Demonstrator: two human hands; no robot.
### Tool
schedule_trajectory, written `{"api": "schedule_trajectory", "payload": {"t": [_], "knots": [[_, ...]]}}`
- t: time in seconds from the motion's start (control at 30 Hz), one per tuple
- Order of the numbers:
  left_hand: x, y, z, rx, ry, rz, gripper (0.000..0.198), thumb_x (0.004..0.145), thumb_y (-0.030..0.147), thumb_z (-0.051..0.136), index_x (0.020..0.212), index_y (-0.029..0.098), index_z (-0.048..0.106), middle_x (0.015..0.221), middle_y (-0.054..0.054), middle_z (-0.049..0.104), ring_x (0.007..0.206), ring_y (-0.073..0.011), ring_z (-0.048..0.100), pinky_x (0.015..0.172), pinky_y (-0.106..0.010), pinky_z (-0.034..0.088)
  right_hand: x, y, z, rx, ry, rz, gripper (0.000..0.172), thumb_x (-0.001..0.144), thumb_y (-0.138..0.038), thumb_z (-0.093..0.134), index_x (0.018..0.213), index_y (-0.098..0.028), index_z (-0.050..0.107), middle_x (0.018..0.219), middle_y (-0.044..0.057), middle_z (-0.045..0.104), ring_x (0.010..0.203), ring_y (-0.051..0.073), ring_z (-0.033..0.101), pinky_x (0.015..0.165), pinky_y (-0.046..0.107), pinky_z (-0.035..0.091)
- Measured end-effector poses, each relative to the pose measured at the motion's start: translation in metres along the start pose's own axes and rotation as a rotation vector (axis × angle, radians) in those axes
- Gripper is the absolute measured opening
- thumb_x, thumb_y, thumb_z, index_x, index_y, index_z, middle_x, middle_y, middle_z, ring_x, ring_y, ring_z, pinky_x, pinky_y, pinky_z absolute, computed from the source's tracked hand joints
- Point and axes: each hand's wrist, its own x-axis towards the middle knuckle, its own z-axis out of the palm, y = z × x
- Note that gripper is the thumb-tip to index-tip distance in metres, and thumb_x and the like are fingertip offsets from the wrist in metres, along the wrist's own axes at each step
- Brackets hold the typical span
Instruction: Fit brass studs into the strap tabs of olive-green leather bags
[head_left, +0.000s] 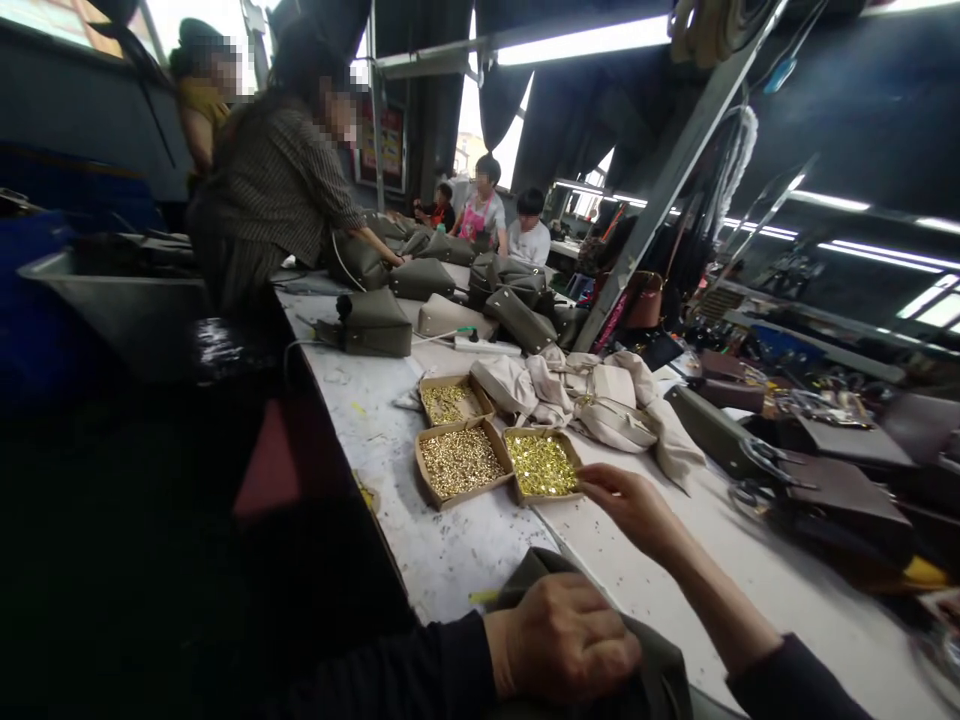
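Note:
My left hand (562,640) is closed with curled fingers over a dark olive bag (664,655) at the table's near edge, gripping its material. Stretched forward, my right hand (626,500) has its fingertips pinched at the right rim of a small cardboard box of shiny gold-coloured metal pieces (541,463). Whether a piece is between those fingertips is too small to tell. Left of that box sits another box, full of rounded gold-coloured studs (461,462). Behind them a third box (480,385) holds fewer gold-coloured pieces.
Beige bags (615,405) lie just beyond the boxes, near a white power strip (487,346). Dark olive bags (379,325) cover the far table. A slanted metal post (660,200) rises at the right. A co-worker in a striped shirt (277,180) leans over the table's left side.

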Motion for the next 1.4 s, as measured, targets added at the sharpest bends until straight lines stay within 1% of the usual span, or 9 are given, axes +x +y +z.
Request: {"api": "schedule_trajectory", "payload": {"t": [0.1,0.2,0.3,0.4,0.63,0.9,1.07,1.23,1.4], "knots": [[-0.002,0.003,0.006,0.005,0.037,0.057,0.019,0.094,0.024,0.056,0.078,0.015,0.063,0.062,0.001,0.053,0.057,-0.0134,0.051,0.055,-0.033,0.042,0.043,-0.034,0.043,-0.279,-0.18,-0.197,0.017,0.093,-0.027,0.063,0.104,-0.024,0.076,0.099,0.005,0.076,0.089,0.023,0.07,0.079,0.032,0.053],[-0.015,0.004,0.011,-0.008,0.06,0.035,0.024,0.099,0.027,0.056,0.077,0.019,0.062,0.065,0.003,0.06,0.061,-0.013,0.055,0.058,-0.033,0.046,0.076,-0.056,0.086,-0.425,-0.259,-0.28,0.019,0.09,-0.015,0.068,0.098,-0.028,0.079,0.101,0.005,0.075,0.096,0.025,0.069,0.084,0.032,0.051],[-0.033,0.0,0.02,-0.072,-0.143,-0.009,0.017,0.097,0.031,0.063,0.082,0.022,0.064,0.073,0.002,0.067,0.071,-0.0147,0.062,0.066,-0.031,0.051,0.098,-0.063,0.117,-0.547,-0.314,-0.318,0.015,0.092,-0.018,0.07,0.099,-0.027,0.079,0.101,0.007,0.075,0.1,0.027,0.068,0.086,0.033,0.05],[-0.046,-0.007,0.033,-0.124,-0.346,-0.049,0.018,0.092,0.026,0.069,0.074,0.024,0.064,0.082,0.0,0.073,0.085,-0.0161,0.067,0.076,-0.027,0.056,0.109,-0.062,0.137,-0.62,-0.359,-0.354,0.013,0.089,-0.023,0.076,0.102,-0.027,0.078,0.107,0.008,0.074,0.109,0.027,0.065,0.089,0.031,0.05],[-0.06,-0.01,0.044,-0.176,-0.362,-0.192,0.016,0.087,0.019,0.07,0.08,0.033,0.075,0.088,-0.001,0.077,0.089,-0.0186,0.071,0.072,-0.028,0.062,0.106,-0.059,0.158,-0.62,-0.369,-0.31,0.015,0.092,-0.019,0.066,0.094,-0.027,0.078,0.099,0.006,0.076,0.098,0.024,0.069,0.084,0.029,0.051],[-0.064,0.003,0.068,-0.141,-0.345,-0.394,0.03,0.089,0.021,0.071,0.06,0.025,0.064,0.046,0.004,0.057,0.044,-0.0119,0.052,0.04,-0.022,0.046,0.104,-0.054,0.159,-0.379,-0.264,-0.283,0.018,0.09,-0.016,0.061,0.095,-0.026,0.075,0.104,0.004,0.072,0.094,0.021,0.066,0.08,0.027,0.045],[-0.063,0.0,0.046,-0.162,-0.323,-0.302,0.033,0.093,0.009,0.064,0.062,0.02,0.055,0.055,0.004,0.061,0.042,-0.0057,0.048,0.044,-0.016,0.044,0.109,-0.053,0.149,-0.036,-0.182,-0.209,0.01,0.086,-0.018,0.054,0.081,-0.019,0.064,0.074,-0.001,0.062,0.069,0.015,0.057,0.064,0.024,0.038],[-0.033,-0.001,0.005,-0.086,-0.073,-0.041,0.016,0.099,0.026,0.054,0.086,0.019,0.061,0.061,0.001,0.061,0.054,-0.0158,0.057,0.049,-0.032,0.042,0.093,-0.057,0.1,0.367,-0.162,-0.102,0.013,0.081,-0.03,0.053,0.079,-0.018,0.058,0.068,-0.003,0.055,0.062,0.013,0.05,0.058,0.022,0.037],[0.0,0.004,-0.021,-0.141,-0.069,-0.094,0.017,0.094,0.012,0.05,0.108,0.014,0.059,0.094,-0.011,0.075,0.089,-0.0235,0.069,0.076,-0.037,0.057,0.033,-0.049,0.029,0.646,-0.149,0.041,0.032,0.067,-0.042,0.079,0.077,-0.016,0.062,0.07,-0.002,0.059,0.065,0.012,0.054,0.063,0.023,0.046]]}}
